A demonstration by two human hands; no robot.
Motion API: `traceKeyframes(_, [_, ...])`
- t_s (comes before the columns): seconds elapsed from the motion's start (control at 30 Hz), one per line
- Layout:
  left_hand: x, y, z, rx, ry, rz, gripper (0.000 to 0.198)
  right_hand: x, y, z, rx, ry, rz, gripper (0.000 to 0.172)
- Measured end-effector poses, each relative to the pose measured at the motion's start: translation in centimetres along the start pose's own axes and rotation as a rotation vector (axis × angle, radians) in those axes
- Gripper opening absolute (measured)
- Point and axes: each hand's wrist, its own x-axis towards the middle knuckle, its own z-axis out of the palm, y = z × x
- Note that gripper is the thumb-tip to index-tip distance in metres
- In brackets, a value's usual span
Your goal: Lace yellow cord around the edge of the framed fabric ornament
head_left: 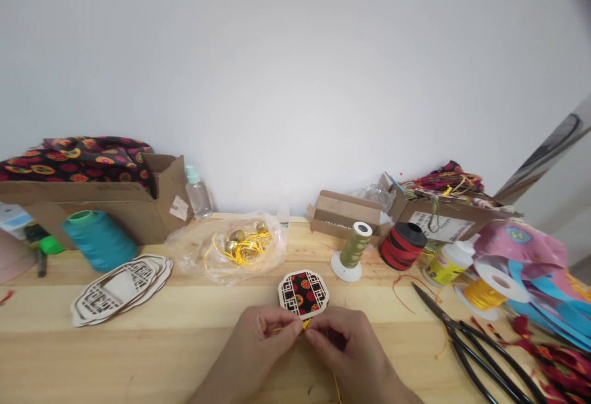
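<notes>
In the head view, an octagonal wooden pendant (pixel 305 293) with cut-out lattice edges and black-and-red patterned cloth lies on the table in front of me. At its near edge is a small knot of yellow cord (pixel 305 324). My left hand (pixel 265 339) pinches the cord from the left, thumb against forefinger. From the other side my right hand (pixel 344 342) pinches it too, fingertips close to the left ones. A cord end hangs below my right hand. The exact wrap of the cord between the fingertips is hidden.
Black-handled scissors (pixel 455 324) lie open at right, near a yellow cord spool (pixel 489 293), a glue bottle (pixel 447 262) and a green thread spool (pixel 353 250). Bells in a plastic bag (pixel 184 250) lie behind. Lattice wood pieces (pixel 115 293) and a teal thread cone (pixel 99 241) are left.
</notes>
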Motion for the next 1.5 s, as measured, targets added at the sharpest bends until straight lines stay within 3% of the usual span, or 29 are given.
traceKeyframes(0.17, [0.0,0.2,0.1,0.12,0.051,0.023,0.027,0.4,-0.3,0.0,0.251,-0.011,0.195,0.021])
traceKeyframes(0.37, [-0.1,-0.4,0.1,0.186,0.112,0.071,0.026,0.4,-1.2,-1.9,0.765,-0.274,0.48,0.028])
traceKeyframes(0.43, [-0.1,-0.4,0.1,0.158,0.115,0.074,0.026,0.2,-1.3,-2.3,0.863,-0.293,0.527,0.027])
traceKeyframes(0.57, [-0.3,-0.2,0.1,0.101,0.115,0.077,0.024,-0.2,-1.1,-2.5,0.825,-0.383,0.561,0.042])
traceKeyframes(0.67, [-0.4,0.0,0.0,0.072,0.137,0.081,0.024,-0.2,-0.9,-2.7,0.752,-0.47,0.578,0.033])
traceKeyframes(0.87, [-0.4,-0.4,0.1,-0.026,0.121,0.051,0.026,0.2,-0.8,-1.9,0.797,-0.359,0.397,0.036])
traceKeyframes(1.0, [-0.3,-0.6,0.3,-0.081,0.076,0.064,0.022,0.3,-1.3,-0.3,0.646,-0.244,0.297,0.037])
traceKeyframes(1.17, [-0.3,-0.2,0.1,-0.111,0.028,0.06,0.021,0.2,-1.3,0.7,0.403,-0.042,0.168,0.019])
traceKeyframes(1.5, [-0.4,-0.3,0.0,-0.126,-0.018,0.087,0.027,0.1,-0.8,0.7,0.078,0.005,-0.004,0.012])
